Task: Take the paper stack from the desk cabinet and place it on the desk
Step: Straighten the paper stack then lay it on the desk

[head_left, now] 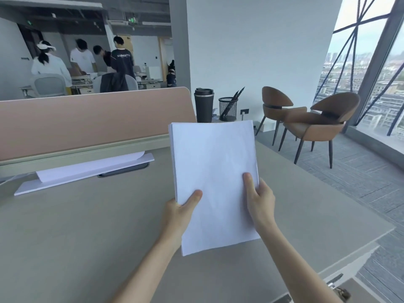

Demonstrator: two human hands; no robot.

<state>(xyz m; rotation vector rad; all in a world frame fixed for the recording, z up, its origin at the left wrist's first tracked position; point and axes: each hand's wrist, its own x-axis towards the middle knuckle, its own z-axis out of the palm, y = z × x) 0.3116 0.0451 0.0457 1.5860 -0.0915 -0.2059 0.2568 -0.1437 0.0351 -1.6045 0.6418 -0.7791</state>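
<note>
A black travel mug (204,105) and a black mesh pen holder (228,108) with pens in it are seen side by side at the far edge, just right of the pink divider panel (91,121). A white flat board (85,173) with a sheet on it lies along the divider's foot. Two brown chairs (306,121) are placed by the window.

White lettering on a distant person's dark shirt (122,57) is too blurred to read.

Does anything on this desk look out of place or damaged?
Only slightly: a loose sheet on the white board by the partition curls up at one corner. The paper stack in both hands looks neat and undamaged.
</note>
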